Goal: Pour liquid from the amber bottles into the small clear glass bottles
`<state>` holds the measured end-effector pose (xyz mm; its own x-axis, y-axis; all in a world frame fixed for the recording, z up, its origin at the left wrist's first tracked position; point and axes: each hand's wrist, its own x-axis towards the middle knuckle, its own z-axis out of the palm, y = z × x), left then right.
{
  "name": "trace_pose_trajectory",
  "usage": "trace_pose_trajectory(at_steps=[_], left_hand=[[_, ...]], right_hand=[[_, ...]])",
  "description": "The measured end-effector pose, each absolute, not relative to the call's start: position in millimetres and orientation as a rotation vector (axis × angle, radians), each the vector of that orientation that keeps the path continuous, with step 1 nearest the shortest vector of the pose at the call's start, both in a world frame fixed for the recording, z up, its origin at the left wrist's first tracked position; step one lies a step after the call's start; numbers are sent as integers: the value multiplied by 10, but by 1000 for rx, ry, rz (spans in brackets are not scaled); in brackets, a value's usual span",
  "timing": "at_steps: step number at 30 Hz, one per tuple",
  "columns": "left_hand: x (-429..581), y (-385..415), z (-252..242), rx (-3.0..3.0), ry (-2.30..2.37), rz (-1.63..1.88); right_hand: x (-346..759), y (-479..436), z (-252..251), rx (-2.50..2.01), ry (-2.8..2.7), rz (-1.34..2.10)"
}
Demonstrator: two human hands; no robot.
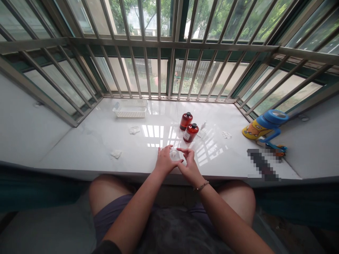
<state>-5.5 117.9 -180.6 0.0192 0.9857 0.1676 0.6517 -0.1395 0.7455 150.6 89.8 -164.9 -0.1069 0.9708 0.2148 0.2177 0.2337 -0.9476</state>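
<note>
Near the counter's front edge, a small transparent object point(174, 154) sits between my two hands; its exact kind is hard to make out. My left hand point(164, 160) curves around its left side, fingers bent. From the right, my right hand point(188, 163) meets it, with the index finger and thumb at its edge. The thumbs come close together in front. Just beyond the hands stand two red bottles with black caps: a labelled bottle point(190, 133) and, behind it, another bottle point(186, 121). A clear pump top point(203, 125) is right of them.
A white plastic basket point(130, 112) stands at the back left. Crumpled tissues point(134, 130) lie on the white counter point(92, 141). On the right are a blue-and-yellow water bottle point(261, 127) and a blurred-out dark item point(263, 164). Metal window bars point(159, 70) rise behind.
</note>
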Motion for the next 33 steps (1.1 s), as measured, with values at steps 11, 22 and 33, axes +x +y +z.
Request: trace_pose_trajectory(at_steps=[11, 22, 33], left_hand=[[-49, 1212, -1864, 1828, 1677, 955], [-39, 1194, -1873, 1790, 1680, 987], [76, 1133, -1866, 1733, 1787, 1048]], right_hand=[[1428, 1199, -1558, -1240, -1725, 809], [1432, 1297, -1576, -1302, -1715, 715], [1422, 1313, -1554, -1294, -1733, 693]])
